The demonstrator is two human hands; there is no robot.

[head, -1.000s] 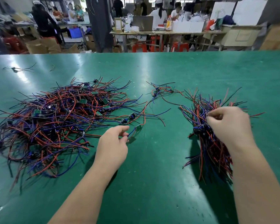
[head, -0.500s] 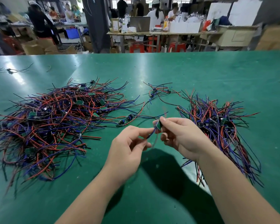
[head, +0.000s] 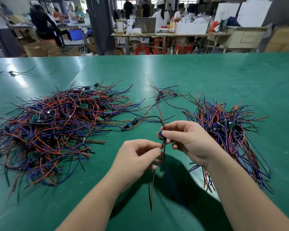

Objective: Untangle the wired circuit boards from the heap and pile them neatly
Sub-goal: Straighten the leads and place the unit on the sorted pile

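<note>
a green table (head: 207, 77) fills the view, with workbenches, red stools (head: 141, 49) and seated people beyond its far edge. on the left lies the heap (head: 57, 127), a wide tangle of red, blue and black wires with small green boards showing through. on the right lies the pile (head: 223, 130), its wires running mostly one way, towards the near edge. between the two, at the far side, sits a small cluster of boards (head: 165, 95). nearer, a loose pair of boards (head: 130, 125) trails out from the heap's edge. a stray wire (head: 12, 72) lies far off on the left. nothing lies over the hands.

the circuit board (head: 161, 136) is held above the table, between heap and pile, close to the pile. the right hand (head: 188, 140) pinches its upper part between thumb and forefinger, the other fingers loosely curled. the left hand (head: 133, 162) pinches its lower end with thumb and forefinger tips, just beneath the right hand's grip. a red wire (head: 161, 116) rises from the board, and the hanging wires (head: 152, 189), red and black, drop below the left fingers.
</note>
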